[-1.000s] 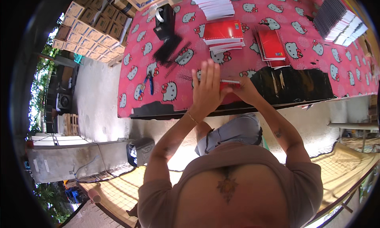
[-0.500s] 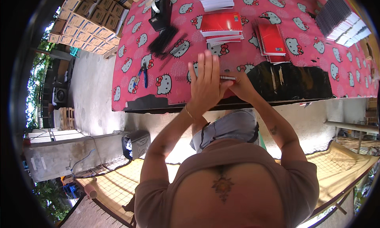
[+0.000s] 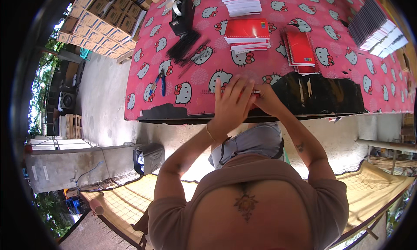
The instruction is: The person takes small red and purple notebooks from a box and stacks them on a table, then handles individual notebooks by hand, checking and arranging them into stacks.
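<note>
Presently, a red notebook is between the two hands, close to the near edge of the table, which has a pink patterned cloth. Only a small strip of the notebook is visible, red with a pale line of pages, and this strip runs roughly from left to right, about parallel to the table edge. A thin wire coil points out to the left of the hands, nearly in the same line as the strip. Which way the cover faces, I cannot tell, because the fingers hide it. The left hand lies over the notebook with its fingers stretched forward, the index finger apart from the others, so it does not close around anything. The right hand is bent around the right end of the notebook and clamps it, although its fingertips are hidden. Farther on the cloth, a pile of black coils slants from lower left to upper right, and blue-handled pliers lie with handles toward the person.
</note>
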Action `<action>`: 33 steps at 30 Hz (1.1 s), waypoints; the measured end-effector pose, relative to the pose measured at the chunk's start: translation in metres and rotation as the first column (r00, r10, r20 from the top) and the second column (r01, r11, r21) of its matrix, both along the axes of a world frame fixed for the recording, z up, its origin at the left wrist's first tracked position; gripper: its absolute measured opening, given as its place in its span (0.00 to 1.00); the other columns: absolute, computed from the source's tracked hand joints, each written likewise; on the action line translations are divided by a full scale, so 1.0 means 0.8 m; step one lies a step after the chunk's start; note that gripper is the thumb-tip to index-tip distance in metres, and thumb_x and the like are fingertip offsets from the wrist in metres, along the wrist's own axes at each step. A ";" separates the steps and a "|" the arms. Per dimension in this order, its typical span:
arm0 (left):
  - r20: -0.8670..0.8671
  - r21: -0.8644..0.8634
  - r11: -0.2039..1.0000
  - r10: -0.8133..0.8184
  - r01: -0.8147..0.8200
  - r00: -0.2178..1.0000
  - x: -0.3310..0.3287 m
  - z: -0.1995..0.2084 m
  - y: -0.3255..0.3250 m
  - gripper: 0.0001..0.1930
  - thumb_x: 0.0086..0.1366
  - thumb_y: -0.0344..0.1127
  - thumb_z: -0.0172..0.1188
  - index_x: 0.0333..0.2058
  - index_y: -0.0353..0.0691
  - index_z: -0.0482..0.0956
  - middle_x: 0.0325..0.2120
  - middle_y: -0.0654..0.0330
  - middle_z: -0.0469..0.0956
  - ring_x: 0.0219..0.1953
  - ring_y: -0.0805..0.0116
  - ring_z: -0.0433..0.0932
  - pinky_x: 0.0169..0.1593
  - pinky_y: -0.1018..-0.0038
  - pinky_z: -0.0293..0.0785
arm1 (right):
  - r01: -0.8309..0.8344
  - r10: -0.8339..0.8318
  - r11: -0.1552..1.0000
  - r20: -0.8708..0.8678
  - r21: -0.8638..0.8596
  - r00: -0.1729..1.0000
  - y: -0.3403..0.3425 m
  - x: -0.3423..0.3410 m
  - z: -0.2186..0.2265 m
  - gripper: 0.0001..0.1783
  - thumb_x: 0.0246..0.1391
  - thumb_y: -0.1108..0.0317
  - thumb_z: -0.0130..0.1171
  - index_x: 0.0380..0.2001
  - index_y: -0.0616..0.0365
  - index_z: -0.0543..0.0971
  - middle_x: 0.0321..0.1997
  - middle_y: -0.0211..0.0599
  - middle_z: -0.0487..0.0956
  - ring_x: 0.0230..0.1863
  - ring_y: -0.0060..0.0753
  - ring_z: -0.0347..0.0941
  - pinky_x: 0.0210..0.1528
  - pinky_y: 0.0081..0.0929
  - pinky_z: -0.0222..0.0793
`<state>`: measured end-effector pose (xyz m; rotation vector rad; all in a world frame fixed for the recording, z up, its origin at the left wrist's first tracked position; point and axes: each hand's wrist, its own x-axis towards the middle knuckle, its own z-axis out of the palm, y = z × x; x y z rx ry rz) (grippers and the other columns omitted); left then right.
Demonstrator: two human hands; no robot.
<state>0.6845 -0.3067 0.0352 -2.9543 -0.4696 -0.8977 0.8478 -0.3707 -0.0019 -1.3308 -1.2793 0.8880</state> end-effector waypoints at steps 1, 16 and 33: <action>-0.012 -0.024 0.999 -0.028 0.027 1.000 0.004 0.005 0.015 0.24 0.65 0.46 0.59 0.56 0.40 0.73 0.53 0.56 0.75 0.55 0.56 0.73 0.68 0.45 0.45 | 0.009 -0.009 1.000 0.068 0.000 0.998 -0.002 -0.001 0.003 0.19 0.50 0.77 0.62 0.48 0.61 0.79 0.36 0.42 0.83 0.39 0.30 0.81 0.42 0.27 0.74; 0.192 -0.212 0.959 -0.149 0.189 0.970 0.017 0.021 0.023 0.12 0.58 0.35 0.66 0.41 0.40 0.80 0.35 0.59 0.80 0.37 0.59 0.77 0.54 0.60 0.69 | -0.012 0.016 0.999 -0.085 0.044 0.996 -0.027 0.055 0.033 0.08 0.57 0.76 0.62 0.40 0.65 0.82 0.33 0.34 0.82 0.36 0.18 0.76 0.41 0.21 0.74; 0.390 -0.596 0.715 -0.140 0.365 0.910 0.072 0.139 0.018 0.13 0.63 0.30 0.63 0.46 0.34 0.80 0.38 0.48 0.82 0.38 0.51 0.83 0.41 0.68 0.79 | 0.511 -0.553 0.762 -0.010 0.399 0.833 -0.041 0.004 0.130 0.32 0.52 0.74 0.64 0.61 0.58 0.70 0.47 0.38 0.77 0.52 0.30 0.74 0.47 0.25 0.72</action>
